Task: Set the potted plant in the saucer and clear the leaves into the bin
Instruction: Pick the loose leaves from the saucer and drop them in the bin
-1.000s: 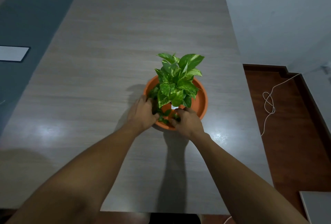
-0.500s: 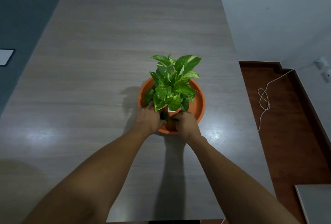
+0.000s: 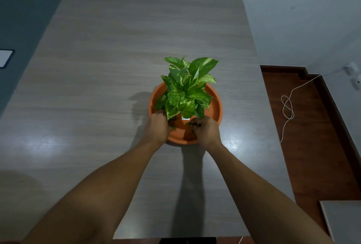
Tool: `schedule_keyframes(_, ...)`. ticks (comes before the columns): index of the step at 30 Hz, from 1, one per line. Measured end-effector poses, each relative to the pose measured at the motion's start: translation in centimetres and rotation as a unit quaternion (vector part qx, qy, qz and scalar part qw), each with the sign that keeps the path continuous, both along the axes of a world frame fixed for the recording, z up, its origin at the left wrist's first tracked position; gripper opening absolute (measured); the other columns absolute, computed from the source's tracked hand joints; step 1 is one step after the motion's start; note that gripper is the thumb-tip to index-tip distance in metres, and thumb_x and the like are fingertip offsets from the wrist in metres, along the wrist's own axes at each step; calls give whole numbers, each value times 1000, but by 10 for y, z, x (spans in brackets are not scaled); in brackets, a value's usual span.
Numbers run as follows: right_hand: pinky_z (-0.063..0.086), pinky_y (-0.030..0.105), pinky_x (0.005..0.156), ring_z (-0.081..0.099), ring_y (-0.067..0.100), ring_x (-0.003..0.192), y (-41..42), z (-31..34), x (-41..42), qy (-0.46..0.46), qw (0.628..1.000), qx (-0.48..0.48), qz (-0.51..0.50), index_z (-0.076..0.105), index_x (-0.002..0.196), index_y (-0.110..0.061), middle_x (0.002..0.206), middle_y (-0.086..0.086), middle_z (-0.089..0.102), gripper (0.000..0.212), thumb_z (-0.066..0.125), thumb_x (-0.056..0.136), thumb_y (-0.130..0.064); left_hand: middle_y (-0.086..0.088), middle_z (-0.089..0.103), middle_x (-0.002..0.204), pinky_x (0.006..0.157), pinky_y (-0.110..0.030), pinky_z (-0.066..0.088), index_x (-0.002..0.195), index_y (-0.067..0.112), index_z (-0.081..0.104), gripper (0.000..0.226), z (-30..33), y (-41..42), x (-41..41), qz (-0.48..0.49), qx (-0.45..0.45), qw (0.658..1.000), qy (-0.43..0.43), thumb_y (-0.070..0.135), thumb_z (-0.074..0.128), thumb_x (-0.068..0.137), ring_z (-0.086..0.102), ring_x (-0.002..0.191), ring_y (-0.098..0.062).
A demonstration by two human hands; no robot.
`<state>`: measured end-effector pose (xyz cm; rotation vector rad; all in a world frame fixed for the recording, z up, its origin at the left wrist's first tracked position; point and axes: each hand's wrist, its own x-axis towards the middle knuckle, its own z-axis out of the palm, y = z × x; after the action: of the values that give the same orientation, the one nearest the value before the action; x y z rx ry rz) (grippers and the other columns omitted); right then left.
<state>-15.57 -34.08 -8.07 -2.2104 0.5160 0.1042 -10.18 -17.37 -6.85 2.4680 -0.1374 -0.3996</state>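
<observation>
A grey wood-grain table (image 3: pixel 117 68) is seen from above, with pale wall behind and red-brown floor at the right. The plant (image 3: pixel 187 89) stands upright inside the orange saucer (image 3: pixel 215 105), right of the table's centre; its pot is hidden by foliage apart from a small white patch, so seating is judged done, not confirmed. Loose leaves (image 3: pixel 161 102) are noted in the saucer's left part, with darker scraps at the near rim. The left hand (image 3: pixel 158 128) is curled over scraps at the near-left rim; the right hand (image 3: pixel 205 131) is pinched narrow on a small dark piece at the near-right rim. Whether either grip is firm cannot be told. The remaining leaves lie just beyond and left of the hands, so the left hand is judged nearer to them. No bin is in view; its direction cannot be stated. A white cable (image 3: pixel 287 107) lies looped on the floor, well apart.
</observation>
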Motion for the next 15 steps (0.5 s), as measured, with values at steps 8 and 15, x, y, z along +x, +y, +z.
schedule_keyframes(8, 39, -1, 61, 61, 12, 78, -14, 23, -29, -33, 999, 11, -37, 81, 94, -7, 90, 5, 75, 19, 66, 84, 1, -12, 68, 97, 75, -29, 50, 96, 3, 77, 14, 7, -6, -38, 99, -100, 989, -51, 4, 65, 90, 65, 88, -27)
schedule_keyframes(15, 42, 2, 61, 63, 15, 71, -58, 37, -75, -57, 998, 17, -33, 80, 92, -5, 79, 3, 68, 17, 67, 84, 3, -9, 71, 101, 82, -16, 46, 105, 3, 77, 18, 14, -58, -96, 101, -137, 982, -85, 2, 68, 89, 65, 92, -18)
